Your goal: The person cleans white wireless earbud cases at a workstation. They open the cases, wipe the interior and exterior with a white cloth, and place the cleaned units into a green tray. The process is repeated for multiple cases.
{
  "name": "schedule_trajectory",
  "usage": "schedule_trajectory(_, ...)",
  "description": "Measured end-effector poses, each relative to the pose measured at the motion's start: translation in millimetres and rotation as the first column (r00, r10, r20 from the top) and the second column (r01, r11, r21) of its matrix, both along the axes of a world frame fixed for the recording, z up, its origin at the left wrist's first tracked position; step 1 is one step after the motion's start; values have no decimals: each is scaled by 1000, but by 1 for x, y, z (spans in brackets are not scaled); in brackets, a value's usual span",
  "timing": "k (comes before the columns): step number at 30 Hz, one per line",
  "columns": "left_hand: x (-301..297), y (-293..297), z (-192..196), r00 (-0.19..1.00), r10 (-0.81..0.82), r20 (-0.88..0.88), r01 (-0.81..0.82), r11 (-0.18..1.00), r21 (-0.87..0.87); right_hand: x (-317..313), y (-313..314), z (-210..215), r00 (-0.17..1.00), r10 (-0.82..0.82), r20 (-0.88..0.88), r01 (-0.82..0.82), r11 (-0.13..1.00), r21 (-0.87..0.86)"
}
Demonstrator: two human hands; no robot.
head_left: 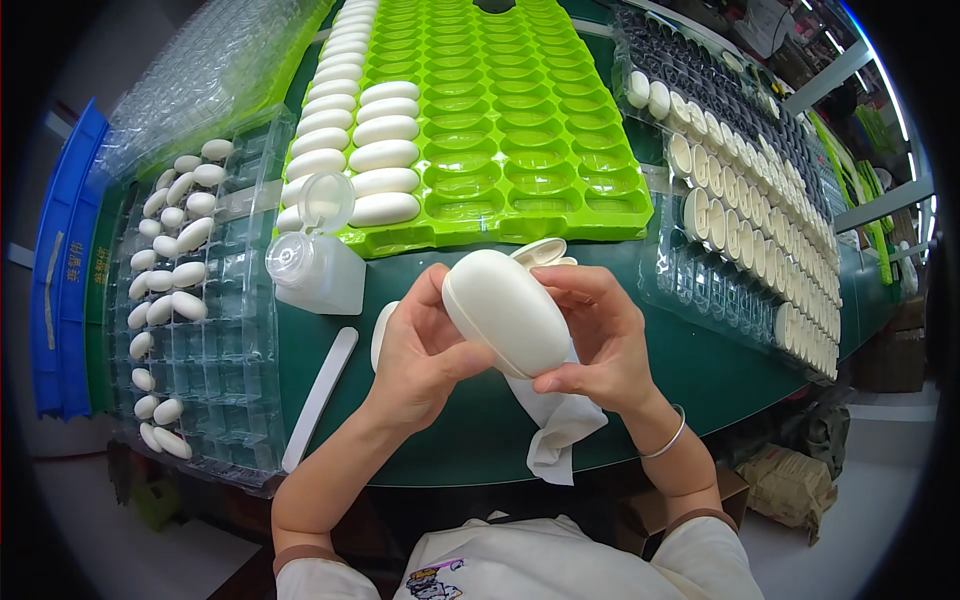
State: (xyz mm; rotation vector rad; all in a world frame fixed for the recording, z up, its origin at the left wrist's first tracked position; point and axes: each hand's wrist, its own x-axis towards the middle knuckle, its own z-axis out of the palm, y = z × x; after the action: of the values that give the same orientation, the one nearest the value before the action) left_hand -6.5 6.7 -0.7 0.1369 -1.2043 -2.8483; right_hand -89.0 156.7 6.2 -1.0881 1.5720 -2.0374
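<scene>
A glossy white oval case (507, 312) with a seam around it is raised over the green table between both my hands. My left hand (425, 345) grips its left side, thumb along the lower edge. On the other side my right hand (598, 335) holds it with thumb below and fingers behind. A white cloth (562, 425) hangs beneath my right hand, partly hidden; whether that hand also holds it I cannot tell. Behind the case lie cream shell pieces (540, 252). Another white oval part (383, 335) shows partly behind my left hand.
A bright green tray (480, 150) with white oval cases stands ahead. Left are a pump-top bottle (318, 272), a white flat stick (322, 398), a clear tray (235, 400) of small white cases and a blue crate (65, 270). Right, clear trays hold cream half shells (760, 235).
</scene>
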Motion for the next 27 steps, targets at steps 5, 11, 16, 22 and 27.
schedule_trajectory(5,-1,1,0,1000,-10,4,11,990,-139,-2,-1,-2,977,-87,-195,77,995,-59)
schedule_trajectory(11,-1,0,3,999,-45,-29,43,995,-88,-1,0,-3,938,-144,-314,137,990,-43)
schedule_trajectory(16,-1,0,0,998,-10,-56,5,996,-87,-2,0,-4,937,-149,-315,136,989,-63)
schedule_trajectory(22,0,-7,0,963,41,-267,-171,858,-484,2,-1,1,989,-36,141,45,997,-59)
schedule_trajectory(27,-1,-11,7,998,-32,-53,9,924,-383,1,4,-1,880,35,473,-71,996,57)
